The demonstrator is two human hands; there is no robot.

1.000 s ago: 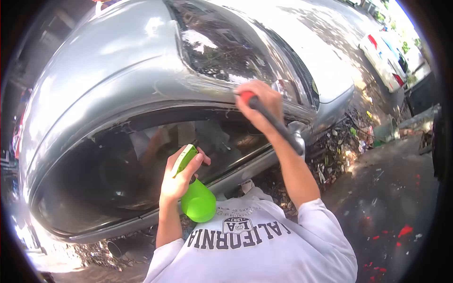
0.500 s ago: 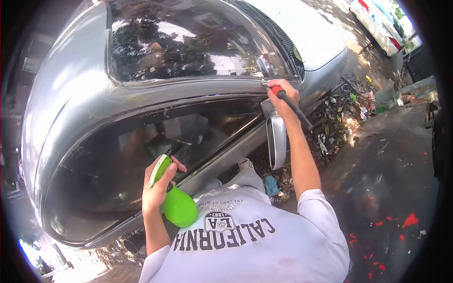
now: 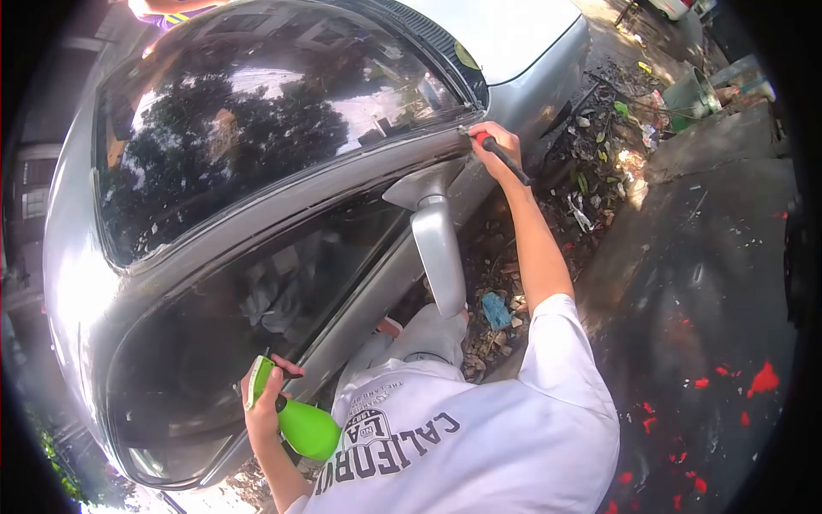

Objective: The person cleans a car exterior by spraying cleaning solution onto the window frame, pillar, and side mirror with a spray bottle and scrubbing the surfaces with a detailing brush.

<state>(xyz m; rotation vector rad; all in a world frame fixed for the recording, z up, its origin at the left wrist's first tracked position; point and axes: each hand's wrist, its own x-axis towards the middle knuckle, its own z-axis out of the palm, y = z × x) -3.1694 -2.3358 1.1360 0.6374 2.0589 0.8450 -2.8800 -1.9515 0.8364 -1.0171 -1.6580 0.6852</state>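
Observation:
My left hand (image 3: 262, 401) is closed around the neck of a green spray bottle (image 3: 310, 431), its nozzle pointing toward the car's side window (image 3: 193, 368). My right hand (image 3: 503, 156) grips a tool with a red-and-black handle (image 3: 515, 171). Its small light-coloured tip is at the lower corner of the windshield (image 3: 257, 111), by the pillar of the silver car; I cannot make out the kind of tip or whether it touches. Below the right hand, the side mirror (image 3: 438, 257) sticks out from the door.
Leaves and rubble (image 3: 591, 163) litter the ground beside the car, with a blue scrap (image 3: 495, 311) among them. A greenish bucket-like container (image 3: 692, 98) lies farther off. Red-spotted dark pavement (image 3: 685, 300) is on the right. At the top left, part of another person's purple clothing (image 3: 174, 19) shows.
My view has shifted and turned, so the car and mirror sit differently. The right hand stays near the windshield corner with the tool. The left hand appears lower, still holding the spray bottle.

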